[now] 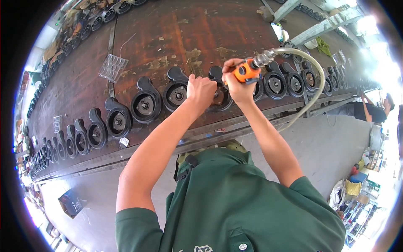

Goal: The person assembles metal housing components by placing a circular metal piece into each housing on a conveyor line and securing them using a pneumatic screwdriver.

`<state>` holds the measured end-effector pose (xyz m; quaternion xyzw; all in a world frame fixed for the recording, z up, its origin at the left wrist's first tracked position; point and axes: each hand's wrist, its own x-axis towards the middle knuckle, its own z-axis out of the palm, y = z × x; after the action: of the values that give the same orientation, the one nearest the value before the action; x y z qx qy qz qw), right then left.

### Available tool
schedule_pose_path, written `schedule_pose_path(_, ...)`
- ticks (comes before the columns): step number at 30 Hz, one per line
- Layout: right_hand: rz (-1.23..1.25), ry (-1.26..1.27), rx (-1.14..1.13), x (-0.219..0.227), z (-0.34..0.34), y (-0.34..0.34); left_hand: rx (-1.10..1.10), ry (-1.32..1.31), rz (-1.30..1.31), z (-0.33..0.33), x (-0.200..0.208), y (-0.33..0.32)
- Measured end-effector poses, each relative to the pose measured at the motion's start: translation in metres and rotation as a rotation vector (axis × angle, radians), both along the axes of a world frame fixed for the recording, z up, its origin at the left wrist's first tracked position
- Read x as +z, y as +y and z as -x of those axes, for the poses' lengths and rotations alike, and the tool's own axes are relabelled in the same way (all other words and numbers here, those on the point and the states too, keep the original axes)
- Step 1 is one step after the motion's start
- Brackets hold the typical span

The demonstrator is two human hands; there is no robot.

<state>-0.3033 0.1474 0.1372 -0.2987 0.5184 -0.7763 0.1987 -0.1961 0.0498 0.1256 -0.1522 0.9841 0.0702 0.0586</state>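
My right hand (241,87) is wrapped round an orange air tool (243,72) with a dark grip part. A pale hose (312,54) runs from its silvery coiled fitting and curves down to the right. My left hand (202,91) is closed, with its fingers bent over the near side of a black round housing (221,105). Whatever its fingertips pinch is hidden. That housing has a brownish inside and a rounded lobe at the top, and it lies below and between both hands. Left of my left hand lies another black housing (175,95) with a grey metal centre.
Similar housings (145,105) stretch in a long row along the near edge of the worn reddish-brown table (168,33). A clear plastic compartment tray (113,68) lies at the left. Metal beams (327,27) cross the far right. Another person (371,110) is at the right. A dark box (70,203) stands on the floor.
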Motion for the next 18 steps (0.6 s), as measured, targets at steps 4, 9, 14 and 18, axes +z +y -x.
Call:
schedule_pose_path(4,-0.028,-0.026,0.017,0.005,-0.011,0.023,-0.006,0.028,-0.019,-0.002,0.001,0.0)
schedule_pose_path(9,-0.024,-0.02,0.037,0.007,-0.017,0.03,0.021,-0.002,-0.06,0.0,0.0,-0.002)
schedule_pose_path(14,-0.016,-0.049,0.021,0.004,-0.019,0.028,0.014,-0.025,-0.044,0.002,0.0,-0.004)
schedule_pose_path(18,-0.029,-0.045,0.017,-0.001,-0.016,0.028,0.015,-0.029,-0.065,0.001,0.002,-0.004)
